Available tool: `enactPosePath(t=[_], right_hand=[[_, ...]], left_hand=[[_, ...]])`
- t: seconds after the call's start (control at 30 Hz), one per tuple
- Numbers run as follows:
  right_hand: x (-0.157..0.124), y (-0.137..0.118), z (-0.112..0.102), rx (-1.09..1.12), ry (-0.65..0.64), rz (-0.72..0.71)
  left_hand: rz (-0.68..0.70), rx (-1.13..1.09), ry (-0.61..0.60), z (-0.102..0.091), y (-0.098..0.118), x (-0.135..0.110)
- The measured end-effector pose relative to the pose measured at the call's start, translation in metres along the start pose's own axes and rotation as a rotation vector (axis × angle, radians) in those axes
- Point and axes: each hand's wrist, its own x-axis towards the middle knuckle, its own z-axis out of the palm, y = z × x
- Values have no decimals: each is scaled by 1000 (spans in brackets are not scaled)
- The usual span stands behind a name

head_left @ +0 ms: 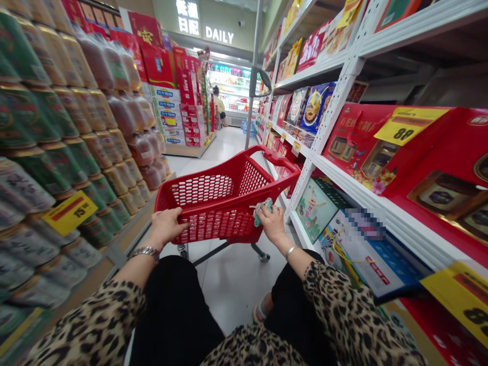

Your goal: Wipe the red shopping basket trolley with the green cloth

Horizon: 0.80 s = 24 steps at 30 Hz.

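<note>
A red plastic shopping cart (217, 223) stands in front of me, with its wire-like mesh walls and a handle rim nearest my body. My left hand (165, 227) grips the near left rim, a bracelet on the wrist. My right hand (271, 222) sits on the near right rim and pinches a small teal patterned packet (264, 211) against it. Its exact kind is hard to tell. A thin bangle circles that wrist. The cart's basket looks bare inside, and its lower frame and small wheels show beneath it.
Tall white shelves of red gift boxes (385, 147) with yellow price tags line the right, close to my right arm. Stacked drink cans and bottles (87, 122) line the left. A tiled aisle runs ahead to a person (219, 105) near a lit refrigerated display.
</note>
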Motion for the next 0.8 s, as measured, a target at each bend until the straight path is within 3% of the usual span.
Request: enactPosePath(t=[0.1,0.3,0.57,0.67,0.8], right_hand=[[-7,-13,10,24,-97,20],[-19,-23,14,42,-111,28],[17,-78,0,158,169,-306],[23,-82,-2,175,113,-251],[8,-61,-3,170,-47,-57]], left_hand=[[-1,10,-1,2,2,0],[-20,25,3,3,2,-3],[-12,2,19,1,4,-9],[5,-9,24,3,2,-11],[3,-18,40,6,-1,-11]])
